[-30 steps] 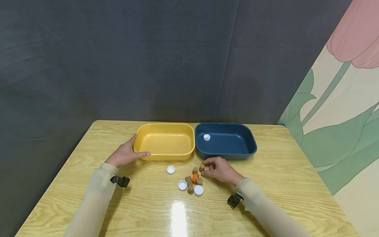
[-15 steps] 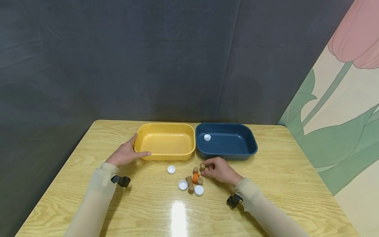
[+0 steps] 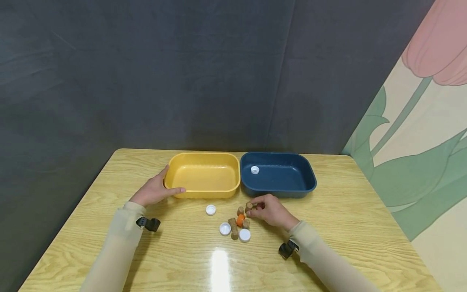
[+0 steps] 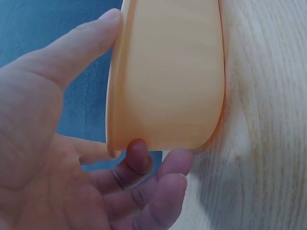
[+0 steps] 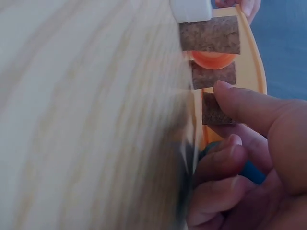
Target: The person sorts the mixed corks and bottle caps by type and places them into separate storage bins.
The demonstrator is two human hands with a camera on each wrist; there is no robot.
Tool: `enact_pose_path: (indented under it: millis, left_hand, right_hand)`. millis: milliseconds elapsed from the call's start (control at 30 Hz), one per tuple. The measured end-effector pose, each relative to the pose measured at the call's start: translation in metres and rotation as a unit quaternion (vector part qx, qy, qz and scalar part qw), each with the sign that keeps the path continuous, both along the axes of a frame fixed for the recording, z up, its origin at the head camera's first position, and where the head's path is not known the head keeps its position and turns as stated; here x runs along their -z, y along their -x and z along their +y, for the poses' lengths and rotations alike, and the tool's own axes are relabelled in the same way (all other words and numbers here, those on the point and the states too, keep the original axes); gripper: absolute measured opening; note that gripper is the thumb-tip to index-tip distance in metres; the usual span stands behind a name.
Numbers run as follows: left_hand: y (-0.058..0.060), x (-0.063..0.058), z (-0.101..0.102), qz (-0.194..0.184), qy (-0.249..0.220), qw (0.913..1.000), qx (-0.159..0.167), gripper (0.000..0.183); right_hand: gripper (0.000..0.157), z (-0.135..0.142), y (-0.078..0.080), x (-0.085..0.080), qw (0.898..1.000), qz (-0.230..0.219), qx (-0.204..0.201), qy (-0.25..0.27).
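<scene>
My right hand pinches a short cork between thumb and index finger; the cork stands upright at the back right of a small cluster. In the right wrist view the thumb lies against the cork, and the other fingers are bent below. Around it are several more corks, an orange cap and white caps. My left hand spans the front left corner of a yellow bin. In the left wrist view its straight thumb touches the rim and relaxed fingertips meet the end wall.
A dark blue bin stands right beside the yellow one, with a white cap inside it. Another white cap lies in front of the yellow bin. A dark curtain hangs behind the wooden table.
My right thumb and index finger have closed in on the cork. The left hand and both bins have stayed in place.
</scene>
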State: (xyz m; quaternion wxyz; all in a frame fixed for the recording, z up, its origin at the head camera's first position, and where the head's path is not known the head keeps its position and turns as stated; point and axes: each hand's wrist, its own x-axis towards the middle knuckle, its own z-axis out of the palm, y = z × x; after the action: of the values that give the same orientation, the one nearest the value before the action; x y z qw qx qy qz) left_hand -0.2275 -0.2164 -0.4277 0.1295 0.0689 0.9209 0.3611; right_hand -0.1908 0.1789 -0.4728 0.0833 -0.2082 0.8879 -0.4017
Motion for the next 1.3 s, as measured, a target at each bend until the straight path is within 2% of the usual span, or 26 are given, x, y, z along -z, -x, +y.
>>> enact_pose_path:
  millis: [200, 433, 633, 767, 933, 1133, 1300]
  left_hand:
    - [-0.001, -0.001, 0.001, 0.005, 0.0, 1.0, 0.001, 0.12]
    - [-0.003, -0.005, 0.001, 0.006, 0.009, 0.9999, -0.002, 0.118]
    - [-0.002, -0.008, -0.001, -0.009, 0.011, 0.9998, -0.011, 0.099]
    - [0.0, -0.006, -0.004, -0.019, -0.001, 0.9995, -0.024, 0.08]
    - [0.001, 0.0, -0.008, -0.005, -0.012, 0.9996, -0.024, 0.059]
    - [0.002, 0.005, -0.009, -0.002, -0.022, 0.9997, -0.013, 0.056]
    - [0.002, 0.006, -0.008, -0.006, -0.03, 0.9994, -0.014, 0.056]
  right_hand:
    - [0.02, 0.0, -0.005, -0.008, 1.0, 0.002, 0.017, 0.014]
    - [0.019, -0.003, -0.009, -0.027, 0.999, 0.015, 0.021, 0.021]
    - [0.02, -0.008, -0.006, -0.043, 0.999, 0.031, 0.02, 0.03]
    - [0.02, -0.013, -0.001, -0.052, 0.999, 0.039, 0.021, 0.028]
    - [0.016, -0.022, 0.009, -0.06, 0.998, 0.051, 0.017, 0.022]
    - [0.008, -0.035, 0.023, -0.069, 0.999, 0.048, 0.01, 0.006]
    - [0.009, -0.045, 0.038, -0.072, 0.999, 0.047, 0.0, -0.007]
